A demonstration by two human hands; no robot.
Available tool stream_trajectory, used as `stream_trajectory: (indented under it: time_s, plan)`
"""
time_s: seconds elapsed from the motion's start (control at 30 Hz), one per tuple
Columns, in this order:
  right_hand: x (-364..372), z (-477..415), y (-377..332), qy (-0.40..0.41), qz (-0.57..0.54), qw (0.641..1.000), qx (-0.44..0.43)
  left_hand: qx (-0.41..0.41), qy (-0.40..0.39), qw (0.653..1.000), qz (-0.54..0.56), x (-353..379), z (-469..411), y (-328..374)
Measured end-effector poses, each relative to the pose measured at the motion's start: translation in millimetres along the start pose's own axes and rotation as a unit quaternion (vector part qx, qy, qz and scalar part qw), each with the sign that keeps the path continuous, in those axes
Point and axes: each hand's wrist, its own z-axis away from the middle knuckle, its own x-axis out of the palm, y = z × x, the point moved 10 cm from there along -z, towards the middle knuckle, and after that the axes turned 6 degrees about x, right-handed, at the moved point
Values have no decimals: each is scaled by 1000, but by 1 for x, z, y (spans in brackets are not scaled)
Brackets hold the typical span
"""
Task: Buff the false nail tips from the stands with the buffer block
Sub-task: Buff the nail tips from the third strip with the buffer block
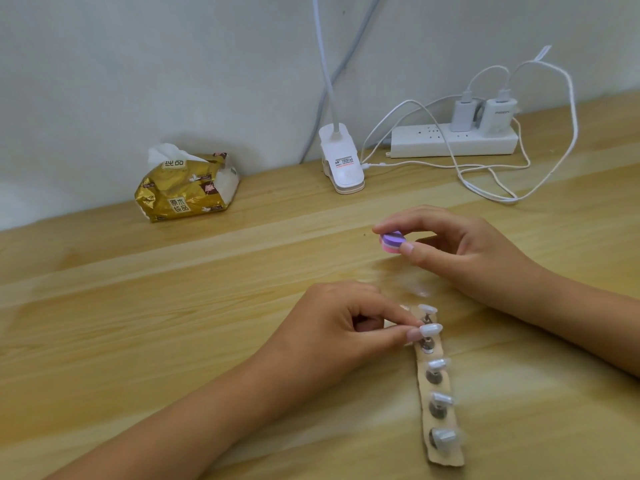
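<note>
A tan strip (444,455) lies on the wooden table and carries a row of several small metal stands, each topped with a pale false nail tip. My left hand (332,327) pinches the second stand (426,341) from the far end, just under its nail tip (431,329). My right hand (460,251) hovers above and beyond the strip. It holds a small buffer block (392,241), purple on top and pink below, between thumb and fingertips.
A gold tissue pack (187,187) sits at the back left by the wall. A white clip lamp base (341,161) stands at the back centre. To the right are a power strip (453,140) with two chargers and loose white cables (491,188).
</note>
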Motion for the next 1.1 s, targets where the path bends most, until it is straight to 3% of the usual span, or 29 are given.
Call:
stream_trajectory:
  time_s: [0.1,0.2,0.4,0.63,0.73,0.8,0.9,1.0,1.1]
  plan:
    - [-2,1,-1,4,-11,1000,-1,65,-12,995,-77,-7,-1,12]
    - [-1,1,-1,2,-21,1000,-4,134,-51,987,-73,2,2,26]
    - [-2,0,2,1,-48,999,10,153,-89,979,-102,20,6,30]
    - [0,-1,2,4,-68,998,16,235,-41,941,-241,26,17,52]
    - [-2,1,2,9,-67,998,13,258,17,939,-226,16,18,57]
    - [-3,2,0,17,-73,997,6,203,51,969,-135,2,12,48]
    - [-7,3,-5,32,-88,996,-6,12,58,996,71,-7,6,10]
    - [-10,9,-23,44,-87,993,-65,-124,69,973,182,-4,5,-19]
    - [0,26,-53,36,37,980,-193,-172,109,945,254,-8,3,-31]
